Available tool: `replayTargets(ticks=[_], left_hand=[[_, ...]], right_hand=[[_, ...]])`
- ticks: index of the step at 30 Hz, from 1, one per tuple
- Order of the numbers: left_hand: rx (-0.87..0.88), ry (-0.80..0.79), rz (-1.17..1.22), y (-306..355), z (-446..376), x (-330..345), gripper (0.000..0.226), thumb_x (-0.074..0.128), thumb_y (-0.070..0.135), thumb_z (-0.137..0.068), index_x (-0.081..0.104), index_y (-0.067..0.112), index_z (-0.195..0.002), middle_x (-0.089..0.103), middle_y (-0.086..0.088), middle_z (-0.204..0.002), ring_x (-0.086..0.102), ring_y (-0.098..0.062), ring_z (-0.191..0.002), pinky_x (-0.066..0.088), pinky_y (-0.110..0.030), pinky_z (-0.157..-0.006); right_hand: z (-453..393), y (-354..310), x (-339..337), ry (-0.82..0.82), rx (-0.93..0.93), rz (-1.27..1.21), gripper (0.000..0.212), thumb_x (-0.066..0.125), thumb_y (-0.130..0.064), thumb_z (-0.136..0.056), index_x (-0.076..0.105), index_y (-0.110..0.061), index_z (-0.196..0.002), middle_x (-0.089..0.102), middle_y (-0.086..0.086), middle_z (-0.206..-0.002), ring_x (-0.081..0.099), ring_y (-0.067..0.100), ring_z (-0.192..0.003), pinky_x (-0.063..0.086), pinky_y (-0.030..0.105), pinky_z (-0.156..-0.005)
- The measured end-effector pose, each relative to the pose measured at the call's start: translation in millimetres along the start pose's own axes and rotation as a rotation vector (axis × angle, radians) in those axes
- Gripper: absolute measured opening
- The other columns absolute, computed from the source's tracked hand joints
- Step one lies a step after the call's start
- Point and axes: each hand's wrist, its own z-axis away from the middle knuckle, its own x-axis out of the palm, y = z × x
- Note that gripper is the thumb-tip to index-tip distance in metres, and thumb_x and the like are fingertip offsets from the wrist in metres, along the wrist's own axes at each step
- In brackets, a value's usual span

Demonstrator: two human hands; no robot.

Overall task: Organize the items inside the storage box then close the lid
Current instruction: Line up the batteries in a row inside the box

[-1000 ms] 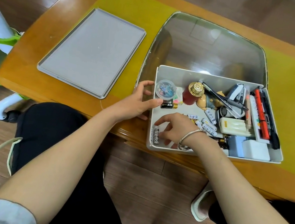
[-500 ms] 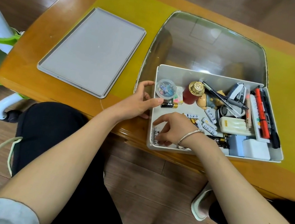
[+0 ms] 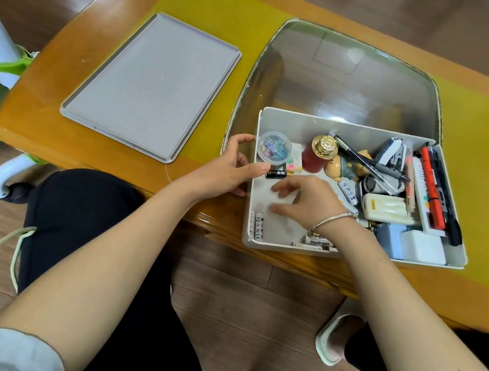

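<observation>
While my left hand (image 3: pixel 232 172) is gripping the storage box (image 3: pixel 352 250) wall at centre frame, my right hand (image 3: pixel 305 200), fingers loosely spread and empty, is hovering nearer the white batteries (image 3: pixel 347 194), lying just right of it.

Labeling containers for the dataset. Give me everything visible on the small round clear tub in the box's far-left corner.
The small round tub looks like clear plastic with a transparent lid, closed as far as can be told. Coloured bits inside, pink and blue among them, look like clips or pins. It stands upright in the far-left corner of the white storage box, close to the left wall. A black battery lies just in front of it. The left hand grips the box wall beside it; whether the thumb touches the tub cannot be told.
</observation>
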Motion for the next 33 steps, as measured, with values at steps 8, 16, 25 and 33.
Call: replayTargets(ticks=[8, 16, 25, 33], left_hand=[[0.017, 0.013, -0.016, -2, 0, 0, 0.072, 0.062, 0.045, -0.086, 0.018, 0.032, -0.142, 0.05, 0.002, -0.092, 0.062, -0.013, -0.092, 0.055, -0.02, -0.065], [0.023, 0.019, -0.011, -3, -2, 0, 0.071, 0.062, 0.042, -0.087, 0.018, 0.03, -0.142, 0.047, 0.002, -0.089, 0.06, -0.012, -0.089, 0.055, -0.019, -0.064], [0.033, 0.019, -0.021, -4, -2, 0, 0.065, 0.063, 0.041, -0.088, 0.021, 0.034, -0.137, 0.047, 0.003, -0.09, 0.06, -0.01, -0.085, 0.058, -0.026, -0.068], [0.026, 0.011, -0.003, -3, -1, 0, 0.069, 0.065, 0.042, -0.085, 0.021, 0.034, -0.138, 0.05, 0.001, -0.093, 0.061, -0.013, -0.092, 0.06, -0.033, -0.073]], right_hand=[[-18, 2, 5, 0.172, -0.108, 0.243, 0.036, 0.065, -0.021, -0.084, 0.061, -0.02, -0.119, 0.063, 0.004, -0.117, 0.057, 0.025, -0.108, 0.048, 0.037, -0.088], [-17, 1, 9, 0.096, -0.051, 0.197, 0.032, 0.065, -0.019, -0.076, 0.063, -0.017, -0.108, 0.063, 0.004, -0.087, 0.058, 0.025, -0.087, 0.044, 0.029, -0.074], [-20, -13, 20, 0.078, 0.043, -0.192, 0.019, 0.07, -0.027, -0.083, 0.062, -0.016, -0.096, 0.069, 0.006, -0.075, 0.059, 0.012, -0.059, 0.048, 0.025, -0.069], [-16, -14, 21, -0.013, 0.012, -0.176, 0.023, 0.065, -0.014, -0.083, 0.062, -0.017, -0.105, 0.07, 0.005, -0.082, 0.057, 0.012, -0.07, 0.049, 0.028, -0.076]])
